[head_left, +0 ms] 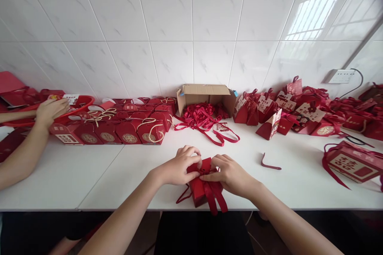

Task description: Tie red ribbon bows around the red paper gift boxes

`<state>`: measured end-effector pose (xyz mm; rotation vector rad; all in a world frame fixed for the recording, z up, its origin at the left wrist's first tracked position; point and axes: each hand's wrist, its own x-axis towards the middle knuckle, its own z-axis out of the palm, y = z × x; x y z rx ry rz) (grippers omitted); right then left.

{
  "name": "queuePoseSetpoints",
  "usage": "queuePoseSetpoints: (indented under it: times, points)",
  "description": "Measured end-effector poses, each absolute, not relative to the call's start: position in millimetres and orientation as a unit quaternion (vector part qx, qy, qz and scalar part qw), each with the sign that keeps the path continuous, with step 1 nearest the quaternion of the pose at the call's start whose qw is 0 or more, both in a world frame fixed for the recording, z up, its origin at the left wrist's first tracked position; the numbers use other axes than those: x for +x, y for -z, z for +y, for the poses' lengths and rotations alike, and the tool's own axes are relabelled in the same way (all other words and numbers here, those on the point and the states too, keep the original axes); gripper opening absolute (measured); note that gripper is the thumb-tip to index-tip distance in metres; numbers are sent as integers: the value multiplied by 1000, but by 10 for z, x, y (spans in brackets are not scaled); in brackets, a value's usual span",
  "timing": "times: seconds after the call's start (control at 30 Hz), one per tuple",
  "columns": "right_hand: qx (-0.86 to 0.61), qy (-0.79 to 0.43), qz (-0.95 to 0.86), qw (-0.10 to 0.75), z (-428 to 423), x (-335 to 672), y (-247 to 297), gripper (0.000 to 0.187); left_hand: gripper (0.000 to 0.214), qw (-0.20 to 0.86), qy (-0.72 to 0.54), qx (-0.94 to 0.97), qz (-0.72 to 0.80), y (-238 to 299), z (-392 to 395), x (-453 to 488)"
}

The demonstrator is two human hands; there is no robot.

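A small red gift box [198,191] wrapped in red ribbon [216,199] sits near the front edge of the white table [119,167]. My left hand [179,166] and my right hand [230,173] both pinch the ribbon at the top of the box, fingers closed on it. Ribbon tails hang down over the box's front and past the table edge.
Rows of finished red boxes [128,125] stand at the back left. An open cardboard carton [206,95] spills red ribbons [206,117]. More red boxes [287,107] are piled at the right. A loose ribbon piece [269,164] lies nearby. Another person's hand [50,111] reaches into a red tray at far left.
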<state>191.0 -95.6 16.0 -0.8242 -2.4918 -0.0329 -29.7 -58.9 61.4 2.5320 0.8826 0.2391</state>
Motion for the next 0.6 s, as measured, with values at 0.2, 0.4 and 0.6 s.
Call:
queuePoseSetpoints:
  times: [0.2,0.4,0.6]
  points:
    - [-297,3,-919,258,-953,1930,-146,39,5,265,-64,922,276,-594,-561,-307]
    - [-288,19,-916,278,-963,1927,-130,35,9,207,-54,934,288,-619,-545,-301]
    - [-286,7,-917,278,-965,1924,-107,38,16,304,-62,922,232,-600,-490,-286]
